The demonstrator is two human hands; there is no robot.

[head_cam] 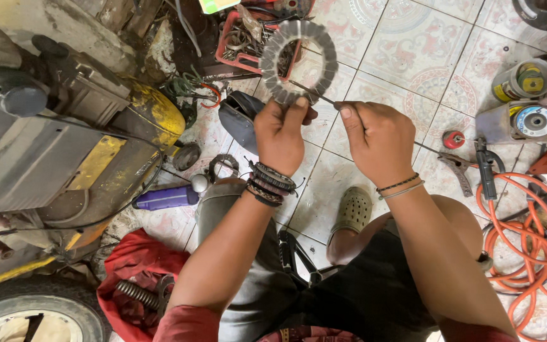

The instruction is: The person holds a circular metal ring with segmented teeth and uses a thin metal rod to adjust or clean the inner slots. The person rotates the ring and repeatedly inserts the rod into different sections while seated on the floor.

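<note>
My left hand (pixel 281 133) pinches the lower edge of a grey toothed metal ring (pixel 299 61), a stator core with slots around its inner rim, held up above the tiled floor. My right hand (pixel 378 140) grips a thin metal rod (pixel 308 90) whose tip pokes into the ring's lower slots beside my left fingertips. Both wrists wear bracelets. My knees and a green clog (pixel 353 209) show below the hands.
A yellow and grey machine (pixel 64 139) fills the left. A red tray of parts (pixel 243 38) lies behind the ring. A purple-handled tool (pixel 167 197), pliers (pixel 486 170), an orange cable coil (pixel 527 240), an angle grinder (pixel 530 120) and a red cloth (pixel 137 272) lie around me.
</note>
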